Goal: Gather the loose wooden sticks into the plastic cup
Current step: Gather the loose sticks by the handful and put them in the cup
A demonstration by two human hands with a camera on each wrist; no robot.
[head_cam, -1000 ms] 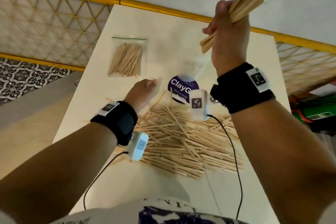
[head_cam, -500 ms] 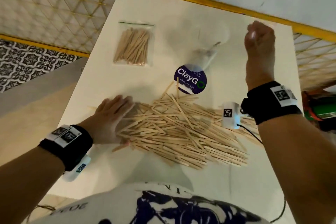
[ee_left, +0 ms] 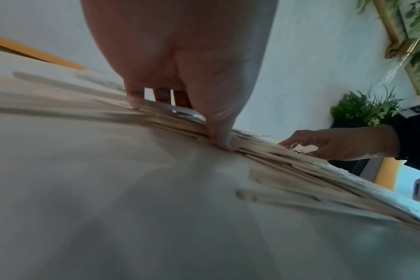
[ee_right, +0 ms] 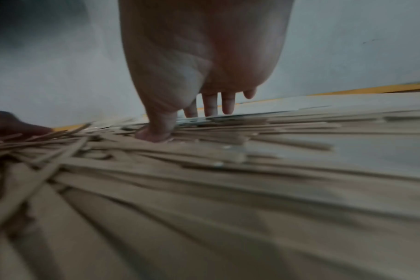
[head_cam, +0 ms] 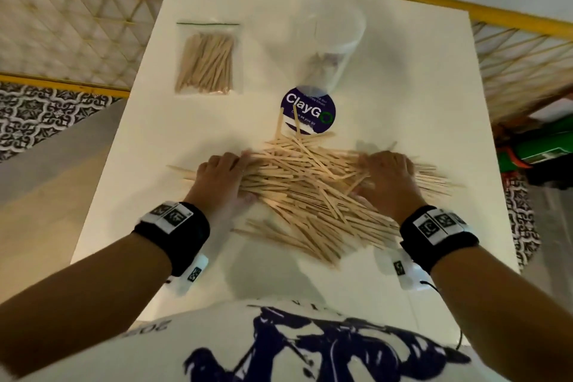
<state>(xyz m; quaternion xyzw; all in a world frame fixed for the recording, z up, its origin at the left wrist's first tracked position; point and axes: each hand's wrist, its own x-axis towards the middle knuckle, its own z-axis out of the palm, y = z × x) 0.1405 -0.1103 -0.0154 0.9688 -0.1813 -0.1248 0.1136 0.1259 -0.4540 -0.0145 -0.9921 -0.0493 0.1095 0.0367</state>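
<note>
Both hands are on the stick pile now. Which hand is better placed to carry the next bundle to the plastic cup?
Probably the right hand. The plastic cup stands beyond the pile of sticks, slightly toward its side, while the left hand is farther across. The difference is small.

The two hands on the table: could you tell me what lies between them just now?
The pile of loose wooden sticks fills the stretch between the left hand and the right hand, each touching one end of it; the head view shows this best.

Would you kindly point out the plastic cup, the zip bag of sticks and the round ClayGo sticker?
plastic cup [head_cam: 333, 40], head view, on its clear side wall.
zip bag of sticks [head_cam: 207, 60], head view, on the bundled sticks inside.
ClayGo sticker [head_cam: 310, 108], head view, on its purple face.
</note>
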